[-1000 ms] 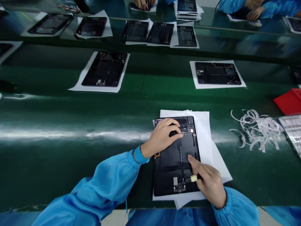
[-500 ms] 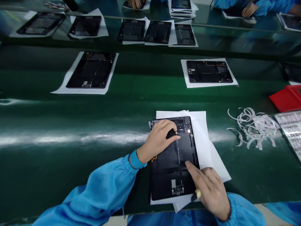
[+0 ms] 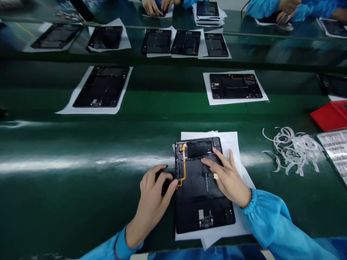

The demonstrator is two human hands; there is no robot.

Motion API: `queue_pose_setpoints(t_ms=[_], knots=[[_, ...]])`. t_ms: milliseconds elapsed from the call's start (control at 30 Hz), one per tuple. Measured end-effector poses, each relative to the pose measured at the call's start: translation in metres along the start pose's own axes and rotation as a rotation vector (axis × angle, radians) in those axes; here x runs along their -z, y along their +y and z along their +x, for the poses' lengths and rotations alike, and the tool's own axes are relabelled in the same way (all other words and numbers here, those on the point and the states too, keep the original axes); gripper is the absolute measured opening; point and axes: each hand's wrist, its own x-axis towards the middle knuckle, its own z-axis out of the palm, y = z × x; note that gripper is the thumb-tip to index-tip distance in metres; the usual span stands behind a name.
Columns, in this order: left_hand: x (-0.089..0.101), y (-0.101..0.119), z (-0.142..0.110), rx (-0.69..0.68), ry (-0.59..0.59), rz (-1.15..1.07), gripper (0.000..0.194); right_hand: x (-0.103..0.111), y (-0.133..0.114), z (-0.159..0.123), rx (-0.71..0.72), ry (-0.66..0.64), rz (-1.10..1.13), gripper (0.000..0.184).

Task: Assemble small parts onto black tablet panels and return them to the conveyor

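An opened black tablet [image 3: 193, 202] lies upright in front of me on several white paper sheets [image 3: 230, 141]. Beside its left edge is my left hand [image 3: 151, 195], fingers curved and apart, thumb near the end of an orange flex cable [image 3: 184, 166]. Whether anything dark sits between those fingers is unclear. Over the upper right of the tablet, my right hand [image 3: 230, 180] touches a black rectangular panel [image 3: 200, 148] with two outstretched fingertips. A small black-and-cream tool [image 3: 215, 176] is tucked under that hand, mostly hidden.
More opened tablets on paper lie beyond, one at left [image 3: 101, 86] and one at right [image 3: 235, 86]. Curled white strips [image 3: 294, 148] are heaped at right, by a red bin [image 3: 330, 115] and a sheet of small parts [image 3: 334, 150]. Co-workers' hands [image 3: 155, 6] show across the bench.
My left hand has moved off the tablet's top to its left side, uncovering the orange cable and black panel. My right hand has gone from the lower right up onto the panel.
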Motion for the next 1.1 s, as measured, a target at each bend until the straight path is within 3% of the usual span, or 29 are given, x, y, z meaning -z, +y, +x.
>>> queue_pose_setpoints(t_ms=[167, 400, 533, 600, 700, 800, 933, 1100], knots=[[-0.009, 0.009, -0.046, 0.085, -0.062, 0.018, 0.013, -0.010, 0.011, -0.008, -0.023, 0.233, 0.144, 0.056], [-0.021, 0.036, -0.055, 0.268, -0.112, -0.337, 0.013, -0.017, 0.010, -0.004, -0.081, 0.416, 0.197, 0.045], [-0.020, 0.038, -0.052, 0.387, -0.043, -0.635, 0.034, -0.001, 0.019, -0.014, -0.201, 0.479, 0.122, 0.036], [-0.015, 0.035, -0.048, 0.466, -0.098, -0.749, 0.044, 0.011, 0.027, -0.025, -0.352, 0.415, -0.008, 0.030], [-0.007, 0.030, -0.039, 0.512, -0.197, -0.780, 0.052, 0.023, 0.034, -0.038, -0.597, 0.165, -0.178, 0.019], [-0.006, 0.029, -0.030, 0.482, -0.199, -0.696, 0.053, 0.023, 0.029, -0.040, -0.645, -0.020, -0.213, 0.014], [-0.012, 0.033, -0.020, 0.394, -0.184, -0.596, 0.046, 0.017, 0.018, -0.036, -0.603, -0.053, -0.175, 0.013], [-0.018, 0.037, -0.014, 0.373, -0.147, -0.632, 0.051, 0.011, 0.018, -0.045, -0.543, 0.061, 0.089, 0.015]])
